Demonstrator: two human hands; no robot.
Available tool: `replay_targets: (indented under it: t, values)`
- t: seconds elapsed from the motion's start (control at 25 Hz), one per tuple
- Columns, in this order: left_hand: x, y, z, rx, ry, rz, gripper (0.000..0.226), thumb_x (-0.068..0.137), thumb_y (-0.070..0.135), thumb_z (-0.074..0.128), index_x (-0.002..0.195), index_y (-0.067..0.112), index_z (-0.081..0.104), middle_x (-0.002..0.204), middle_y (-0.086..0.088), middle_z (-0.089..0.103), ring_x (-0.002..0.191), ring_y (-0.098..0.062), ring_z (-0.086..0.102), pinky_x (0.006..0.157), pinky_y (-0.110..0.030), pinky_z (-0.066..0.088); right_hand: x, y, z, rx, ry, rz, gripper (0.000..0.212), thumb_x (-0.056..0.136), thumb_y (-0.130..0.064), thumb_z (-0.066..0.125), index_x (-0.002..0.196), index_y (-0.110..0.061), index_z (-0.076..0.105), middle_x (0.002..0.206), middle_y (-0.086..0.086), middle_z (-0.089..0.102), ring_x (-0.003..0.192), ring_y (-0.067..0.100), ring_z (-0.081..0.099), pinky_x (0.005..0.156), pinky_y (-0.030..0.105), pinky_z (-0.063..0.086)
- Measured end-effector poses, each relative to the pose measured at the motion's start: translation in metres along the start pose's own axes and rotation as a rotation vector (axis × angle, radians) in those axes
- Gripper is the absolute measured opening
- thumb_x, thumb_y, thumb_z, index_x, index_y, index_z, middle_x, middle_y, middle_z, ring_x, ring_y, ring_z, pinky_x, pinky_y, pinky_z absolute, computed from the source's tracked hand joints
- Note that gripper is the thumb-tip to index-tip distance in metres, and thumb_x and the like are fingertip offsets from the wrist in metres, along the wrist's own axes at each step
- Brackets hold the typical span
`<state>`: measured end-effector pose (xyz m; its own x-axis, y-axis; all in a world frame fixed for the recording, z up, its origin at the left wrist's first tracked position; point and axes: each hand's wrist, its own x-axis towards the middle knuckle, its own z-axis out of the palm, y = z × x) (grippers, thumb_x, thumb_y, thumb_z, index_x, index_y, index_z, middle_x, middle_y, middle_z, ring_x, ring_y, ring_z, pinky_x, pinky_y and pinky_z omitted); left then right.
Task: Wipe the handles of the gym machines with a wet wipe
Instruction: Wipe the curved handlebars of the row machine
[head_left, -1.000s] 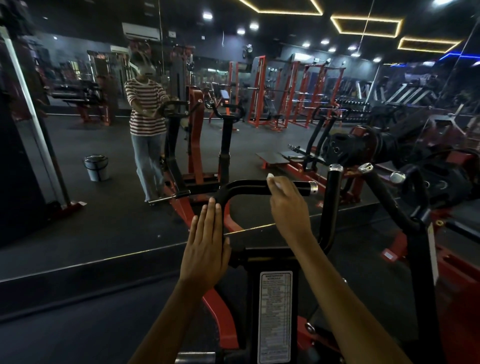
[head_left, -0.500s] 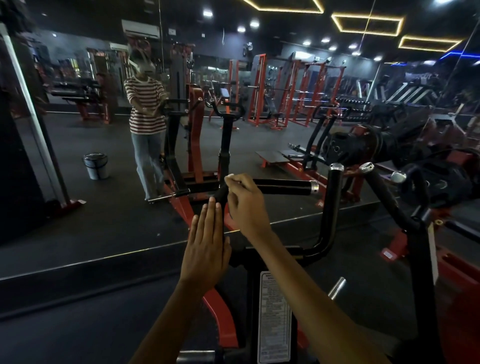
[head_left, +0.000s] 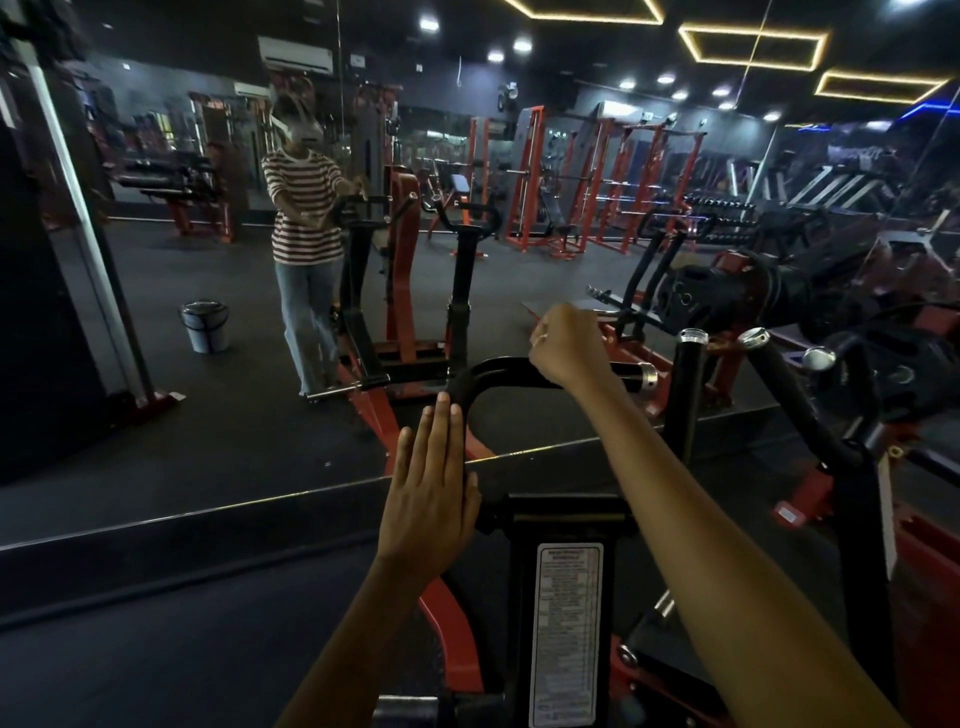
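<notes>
Far left in the mirror (head_left: 156, 364) we see a bucket (head_left: 204, 325). Our left hand (head_left: 431, 483) lies flat on the bent black handle (head_left: 488, 371), fingers straight and close together. Our right hand (head_left: 563, 348) is closed around the handle's top bar. We cannot tell if it holds the wipe.

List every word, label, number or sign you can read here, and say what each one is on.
Nothing can be read.
White label on the machine's black post: rows of print, too small and blurred.
Small white tag on the red frame at right: too small.
</notes>
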<state>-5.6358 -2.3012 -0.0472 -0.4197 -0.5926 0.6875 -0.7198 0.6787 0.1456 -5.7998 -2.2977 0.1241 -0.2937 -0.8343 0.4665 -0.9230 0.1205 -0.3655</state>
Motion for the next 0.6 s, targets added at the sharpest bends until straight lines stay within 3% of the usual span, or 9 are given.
replay_targets:
  t: [0.2, 0.36, 0.6]
  values:
    - [-0.001, 0.0, -0.001, 0.016, -0.012, -0.009, 0.064, 0.097, 0.031, 0.029, 0.151, 0.001, 0.01, 0.16, -0.015, 0.006, 0.148, -0.027, 0.007, 0.119, -0.045, 0.012, 0.007, -0.051, 0.021, 0.041, -0.178, -0.151, 0.014, 0.088, -0.004, 0.058, 0.099, 0.002, 0.064, 0.095, 0.013, 0.067, 0.087, 0.02, 0.065, 0.076, 0.023, 0.051]
    - [0.0, 0.0, -0.001, 0.03, -0.02, -0.005, 0.064, 0.097, 0.032, 0.027, 0.151, 0.002, 0.009, 0.16, -0.015, 0.004, 0.148, -0.026, 0.005, 0.12, -0.046, 0.013, 0.013, -0.05, 0.021, -0.081, -0.288, -0.222, 0.015, 0.091, -0.005, 0.055, 0.099, 0.001, 0.065, 0.099, 0.013, 0.065, 0.09, 0.02, 0.063, 0.079, 0.024, 0.047]
    - [-0.001, -0.003, 0.0, 0.018, -0.013, 0.005, 0.066, 0.097, 0.032, 0.029, 0.152, 0.003, 0.005, 0.16, -0.014, 0.002, 0.148, -0.026, 0.004, 0.12, -0.043, 0.009, 0.021, 0.024, 0.005, -0.258, -0.17, -0.075, 0.013, 0.087, 0.0, 0.055, 0.092, -0.001, 0.067, 0.093, 0.015, 0.067, 0.082, 0.024, 0.064, 0.084, 0.038, 0.054]
